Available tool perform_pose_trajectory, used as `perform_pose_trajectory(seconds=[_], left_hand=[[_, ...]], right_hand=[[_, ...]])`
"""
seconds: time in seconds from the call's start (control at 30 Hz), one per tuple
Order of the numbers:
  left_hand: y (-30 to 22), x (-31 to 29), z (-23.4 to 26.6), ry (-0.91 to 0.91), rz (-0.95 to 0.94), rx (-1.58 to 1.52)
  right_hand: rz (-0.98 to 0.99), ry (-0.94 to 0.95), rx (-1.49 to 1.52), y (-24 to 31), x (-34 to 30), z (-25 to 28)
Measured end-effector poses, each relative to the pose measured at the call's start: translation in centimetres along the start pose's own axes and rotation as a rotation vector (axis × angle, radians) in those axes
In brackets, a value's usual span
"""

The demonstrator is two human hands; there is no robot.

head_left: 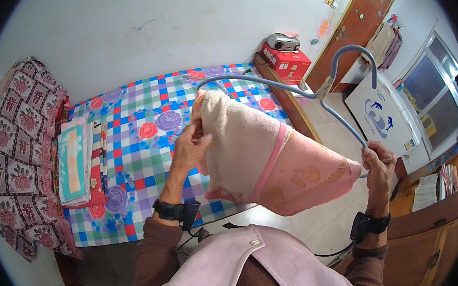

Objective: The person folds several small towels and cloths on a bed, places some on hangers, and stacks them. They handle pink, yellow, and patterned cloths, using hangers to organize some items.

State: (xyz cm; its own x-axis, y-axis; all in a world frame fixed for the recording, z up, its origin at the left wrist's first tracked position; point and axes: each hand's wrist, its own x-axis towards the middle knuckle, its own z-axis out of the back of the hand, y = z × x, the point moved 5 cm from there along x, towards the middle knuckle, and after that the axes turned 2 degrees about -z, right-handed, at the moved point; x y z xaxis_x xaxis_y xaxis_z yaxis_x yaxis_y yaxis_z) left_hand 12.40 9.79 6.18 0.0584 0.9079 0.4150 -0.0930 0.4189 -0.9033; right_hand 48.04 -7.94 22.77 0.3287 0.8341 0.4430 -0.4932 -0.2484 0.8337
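A blue-grey clothes hanger (284,86) is held up in front of me, its hook (353,50) curving upward to the right. My right hand (379,161) is closed around the hanger's lower right end. A pink and cream towel (274,163) hangs across the hanger, slanting between my hands. At the towel's upper left edge, my left hand (190,146) is closed on the cloth with fingers bent. Part of the hanger is hidden behind the towel.
Below lies a bed with a checked, flowered sheet (150,171). Folded cloths (76,162) and patterned bedding (20,156) are stacked at its left. A red box (287,66) with a silver radio (284,42) stands beyond. Wooden cabinets (428,245) stand at the right.
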Motion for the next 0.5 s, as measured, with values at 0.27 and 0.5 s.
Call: perform_pose_trajectory(seconds=[0.27, 0.5], left_hand=[[-3.3, 3.8, 1.9, -0.202, -0.131, 0.208], [-5.4, 7.8, 0.5, -0.213, -0.116, 0.502]], right_hand=[[-0.064, -0.009, -0.018, 0.5, 0.0, 0.1], [-0.066, -0.056, 0.022, -0.2, -0.3, 0.6]])
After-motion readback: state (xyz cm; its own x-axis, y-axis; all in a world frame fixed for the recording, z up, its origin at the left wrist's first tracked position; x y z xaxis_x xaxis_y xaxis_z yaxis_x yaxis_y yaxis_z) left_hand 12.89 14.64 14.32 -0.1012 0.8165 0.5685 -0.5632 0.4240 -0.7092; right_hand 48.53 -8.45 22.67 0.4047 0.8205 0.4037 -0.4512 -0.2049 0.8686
